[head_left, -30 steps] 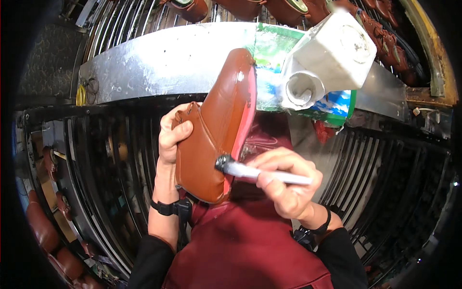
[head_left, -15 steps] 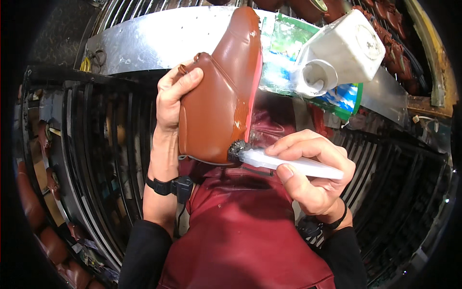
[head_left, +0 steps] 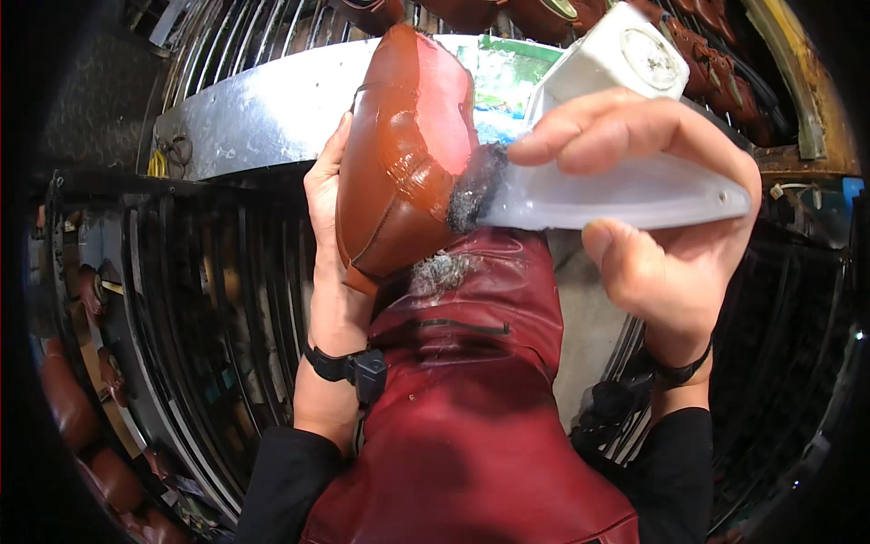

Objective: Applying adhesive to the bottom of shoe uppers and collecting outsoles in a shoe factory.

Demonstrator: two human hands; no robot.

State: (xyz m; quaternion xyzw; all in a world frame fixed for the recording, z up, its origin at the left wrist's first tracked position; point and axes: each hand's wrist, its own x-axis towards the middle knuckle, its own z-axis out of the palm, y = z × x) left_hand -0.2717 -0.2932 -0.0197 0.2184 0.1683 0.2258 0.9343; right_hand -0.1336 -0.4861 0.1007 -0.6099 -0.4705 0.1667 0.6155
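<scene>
Clock positions are read in the head view, from the brown shoe [head_left: 372, 136] unless stated. The right hand [head_left: 689, 272], at 4 o'clock, holds the white-handled brush [head_left: 616, 195] between thumb and fingers. The black bristles [head_left: 478, 189] meet the shoe's 4 o'clock edge. The left hand [head_left: 326, 195], at 8 o'clock, holds the shoe; most of its fingers are hidden behind the shoe. The shoe lies near 11 o'clock of the view's centre, toe end uncertain. A pink band [head_left: 442, 100] runs along its 1 o'clock side; the adjoining brown surface is glossy. The red apron [head_left: 453, 408] is at 6 o'clock. A metal sheet [head_left: 263, 118] extends toward 10 o'clock. A white container [head_left: 634, 54] stands off at 2 o'clock; further brown shoes [head_left: 462, 14] occupy 1 o'clock.
</scene>
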